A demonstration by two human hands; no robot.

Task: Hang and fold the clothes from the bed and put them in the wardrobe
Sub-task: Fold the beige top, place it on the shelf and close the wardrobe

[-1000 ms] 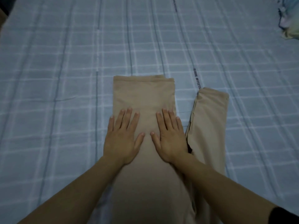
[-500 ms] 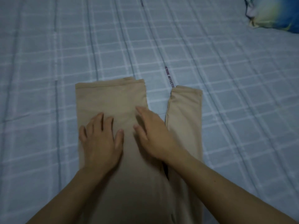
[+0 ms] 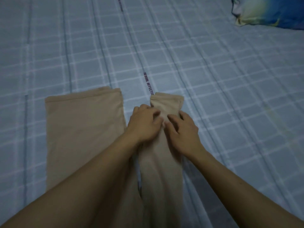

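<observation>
a pair of beige trousers (image 3: pixel 85 129) is being laid out flat on a bed sheet (image 3: pixel 230 96) of pale blue with a white and grey check, the 2 legs running away from the person and the hems lying at the far end. the left leg (image 3: pixel 82 122) is lying broad and smooth, its hem forming a straight edge, and no hand is resting on it. the right leg (image 3: pixel 162 162) is lying narrower and slightly creased, just beside the left one, with a strip of sheet showing between them near the hems. both hands are being held on the right leg, close behind its hem. the left hand (image 3: pixel 144 124) is being kept on the inner edge of that leg, its fingers bent and its fingertips pressed onto the cloth. the right hand (image 3: pixel 182 129) is being kept on the outer edge, its fingers likewise bent down onto the cloth, and the thumbs of the 2 hands are nearly touching in the middle. whether the cloth is being pinched or only pressed cannot be told. both bare forearms are reaching in from the lower edge. a line of dark printed lettering (image 3: pixel 148 84) is running along the sheet just beyond the right hem. a blue and yellow pillow (image 3: pixel 269 12) is lying at the far right corner, well apart from the trousers.
</observation>
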